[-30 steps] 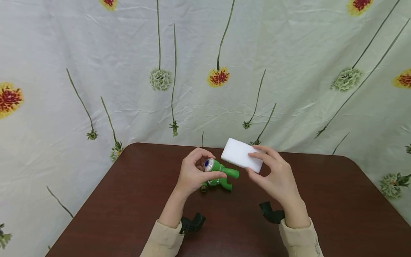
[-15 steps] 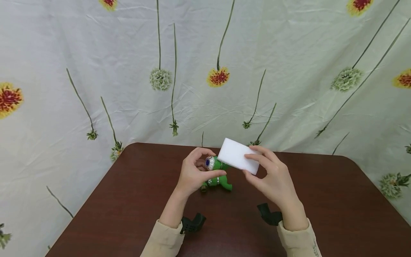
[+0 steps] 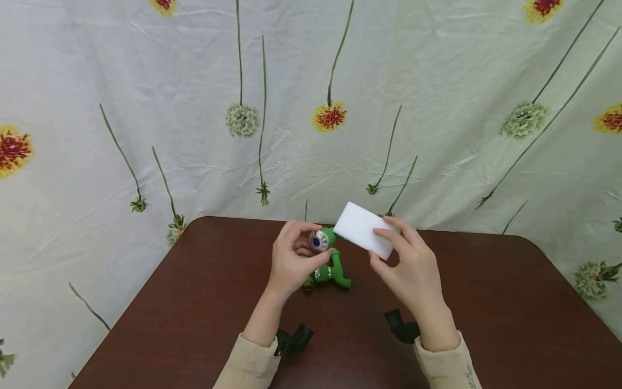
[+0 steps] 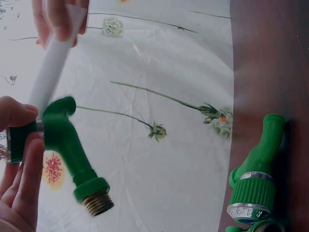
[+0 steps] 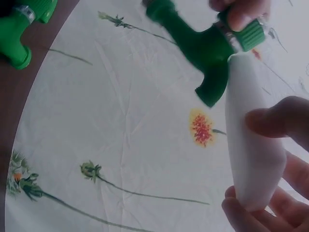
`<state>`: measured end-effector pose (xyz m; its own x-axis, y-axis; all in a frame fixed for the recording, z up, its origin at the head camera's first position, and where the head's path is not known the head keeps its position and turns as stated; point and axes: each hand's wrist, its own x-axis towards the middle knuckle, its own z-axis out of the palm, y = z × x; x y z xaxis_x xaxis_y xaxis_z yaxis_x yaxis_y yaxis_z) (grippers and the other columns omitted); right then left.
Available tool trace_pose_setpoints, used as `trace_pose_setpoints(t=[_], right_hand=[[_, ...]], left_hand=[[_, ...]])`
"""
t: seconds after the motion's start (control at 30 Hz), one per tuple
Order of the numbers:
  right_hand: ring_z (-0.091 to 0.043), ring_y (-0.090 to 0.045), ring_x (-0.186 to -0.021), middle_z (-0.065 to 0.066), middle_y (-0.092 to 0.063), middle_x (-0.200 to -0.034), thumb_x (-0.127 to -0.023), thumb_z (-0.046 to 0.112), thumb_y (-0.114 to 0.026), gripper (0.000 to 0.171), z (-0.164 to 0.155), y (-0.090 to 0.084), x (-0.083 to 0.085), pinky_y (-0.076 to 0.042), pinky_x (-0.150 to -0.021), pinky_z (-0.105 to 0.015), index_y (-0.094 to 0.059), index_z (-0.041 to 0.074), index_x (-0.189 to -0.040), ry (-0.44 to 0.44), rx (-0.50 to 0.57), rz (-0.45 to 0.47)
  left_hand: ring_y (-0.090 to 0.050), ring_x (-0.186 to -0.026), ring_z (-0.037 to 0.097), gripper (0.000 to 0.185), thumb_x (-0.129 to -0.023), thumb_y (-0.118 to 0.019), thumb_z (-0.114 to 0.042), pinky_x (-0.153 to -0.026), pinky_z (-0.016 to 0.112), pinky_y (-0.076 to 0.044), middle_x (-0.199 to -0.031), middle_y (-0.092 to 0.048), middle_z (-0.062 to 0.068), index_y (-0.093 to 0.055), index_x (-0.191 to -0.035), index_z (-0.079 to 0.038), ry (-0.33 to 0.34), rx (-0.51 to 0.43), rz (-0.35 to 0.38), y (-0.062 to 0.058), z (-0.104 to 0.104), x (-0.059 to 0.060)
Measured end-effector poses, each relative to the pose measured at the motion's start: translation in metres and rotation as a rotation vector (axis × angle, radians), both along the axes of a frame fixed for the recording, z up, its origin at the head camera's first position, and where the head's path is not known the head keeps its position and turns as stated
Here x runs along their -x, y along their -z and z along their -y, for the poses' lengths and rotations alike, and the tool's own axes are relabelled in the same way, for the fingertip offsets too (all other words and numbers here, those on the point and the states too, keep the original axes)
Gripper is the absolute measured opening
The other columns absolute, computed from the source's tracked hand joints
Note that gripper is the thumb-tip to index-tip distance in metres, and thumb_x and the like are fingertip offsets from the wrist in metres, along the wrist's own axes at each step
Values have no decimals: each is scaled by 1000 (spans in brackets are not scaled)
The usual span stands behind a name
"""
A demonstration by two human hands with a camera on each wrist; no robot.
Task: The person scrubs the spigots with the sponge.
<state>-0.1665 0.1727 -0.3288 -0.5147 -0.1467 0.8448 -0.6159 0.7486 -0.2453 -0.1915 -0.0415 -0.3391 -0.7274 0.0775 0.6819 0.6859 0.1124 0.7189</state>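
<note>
My left hand (image 3: 291, 265) grips a green plastic tap (image 4: 67, 137) by its ribbed knob, whose silver end with a blue centre faces the head camera. A brass-coloured threaded inlet shows on this tap in the left wrist view. Pinched between the thumb and fingers of my right hand (image 3: 413, 265) is a white sponge block (image 3: 364, 229). One end of the sponge meets the tap beside the silver collar in the right wrist view. Below the hands, a second green tap (image 3: 339, 273) lies on the table, partly hidden by the left hand in the head view.
A dark reddish-brown table (image 3: 204, 302) with rounded far corners spreads beneath the hands. Behind it hangs a pale cloth (image 3: 184, 97) printed with flowers. Black camera mounts (image 3: 293, 340) are worn on both wrists.
The held tap has turned and risen slightly, its knob end now facing the head camera more. The sponge moved left across the tap, then back up and right.
</note>
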Motion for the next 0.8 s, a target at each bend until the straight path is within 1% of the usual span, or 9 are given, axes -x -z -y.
trace_pose_setpoints(t=[0.1,0.2,0.33,0.43,0.5,0.57,0.6,0.7,0.8], right_hand=[[-27,-62,-93,-11,-59,-118,-69,6,-76,31,1,1,0,-53,-65,-37,-71,4,-99,55,26,-15],[-27,-62,-95,-10,-59,-118,-69,8,-77,32,2,2,1,-52,-67,-38,-70,5,-100,29,46,-17],[-28,-61,-94,-12,-59,-118,-69,7,-76,32,5,4,2,-53,-65,-39,-70,5,-100,-6,20,-11],[-31,-61,-93,-14,-59,-116,-69,6,-77,32,6,5,2,-53,-63,-42,-70,3,-99,53,28,-18],[-32,-61,-94,-15,-59,-116,-68,5,-77,32,5,4,3,-52,-63,-43,-71,2,-99,104,66,-29],[-33,-60,-96,-15,-59,-116,-68,5,-77,32,5,4,2,-52,-63,-45,-71,2,-99,119,112,-38],[-33,-60,-97,-15,-59,-116,-69,5,-77,32,4,3,2,-52,-64,-45,-71,2,-100,111,124,-38],[-29,-60,-100,-12,-59,-118,-69,8,-77,32,5,3,2,-52,-67,-42,-71,4,-100,20,117,-15],[-27,-60,-101,-11,-59,-118,-70,10,-78,32,6,4,3,-53,-69,-40,-70,5,-100,-42,75,22]], left_hand=[[-60,-64,27,36,-66,-78,11,-56,33,-55,-88,-50,18,-62,-98,7,-43,-18,-38,-7,-1,-6],[-61,-62,25,35,-66,-79,10,-57,35,-56,-86,-50,17,-62,-96,7,-57,-30,-34,-9,-1,-8],[-62,-60,25,35,-65,-80,10,-56,35,-56,-86,-51,18,-62,-95,7,-54,-40,-37,-9,-2,-9],[-62,-60,24,34,-65,-80,10,-56,35,-56,-86,-51,18,-62,-94,8,-57,-50,-40,-9,-3,-9],[-61,-60,24,34,-65,-80,10,-56,34,-56,-85,-51,17,-62,-94,7,-59,-56,-37,-8,-3,-8],[-61,-60,24,34,-64,-80,10,-55,33,-55,-84,-51,17,-61,-93,7,-56,-60,-34,-8,-3,-8],[-61,-60,23,35,-64,-80,10,-55,33,-55,-84,-51,17,-61,-93,7,-55,-61,-37,-8,-3,-7],[-60,-59,21,34,-63,-80,12,-54,29,-55,-85,-51,17,-60,-91,7,-40,-72,-62,-6,-3,-5],[-60,-61,16,36,-64,-79,13,-54,26,-54,-90,-54,17,-57,-91,7,-6,-111,-46,3,-2,2]])
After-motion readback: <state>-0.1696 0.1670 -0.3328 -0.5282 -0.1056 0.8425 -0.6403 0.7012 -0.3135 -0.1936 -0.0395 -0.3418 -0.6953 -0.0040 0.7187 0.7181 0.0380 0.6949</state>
